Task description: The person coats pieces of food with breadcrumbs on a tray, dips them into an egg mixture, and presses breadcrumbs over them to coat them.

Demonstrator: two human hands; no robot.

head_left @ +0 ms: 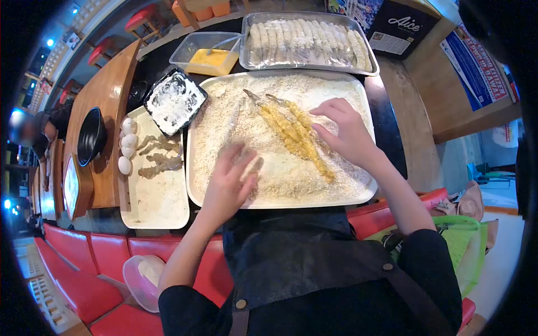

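Egg-coated shrimp [290, 131] lie side by side on pale breadcrumbs in a large white tray [193, 168], their tails toward the far left. My right hand [346, 134] is just right of them, thumb and fingers apart, with nothing visible in it. Over the near left part of the crumbs is my left hand [228, 182], its fingers spread and somewhat blurred by motion. It shows nothing in its grasp. A whitish elongated piece [232, 120], partly covered in crumbs, lies beyond the left fingers.
A metal tray of breaded shrimp [308, 42] stands behind. At back left are a plastic tub of yellow egg [210, 59] and a black container of white flour [175, 101]. A smaller tray [157, 201] holds raw shrimp [159, 159] beside several eggs [128, 145].
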